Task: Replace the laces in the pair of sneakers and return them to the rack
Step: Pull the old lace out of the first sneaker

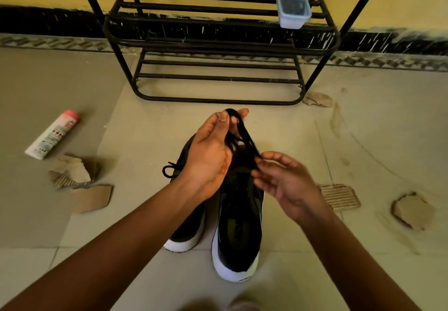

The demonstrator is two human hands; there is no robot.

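Note:
Two black sneakers with white soles stand side by side on the floor, heels toward me: the left sneaker and the right sneaker. A black lace is looped up above the right sneaker. My left hand holds the top of that loop between thumb and fingers. My right hand pinches the lace lower down, near the sneaker's tongue. A knotted lace end sticks out at the left sneaker's side. The black metal shoe rack stands just beyond the sneakers, against the yellow wall.
A clear plastic box with dark contents sits on the rack's upper shelf at the right. A white tube with a pink cap lies on the floor at the left. Torn cardboard pieces lie left and right of the sneakers.

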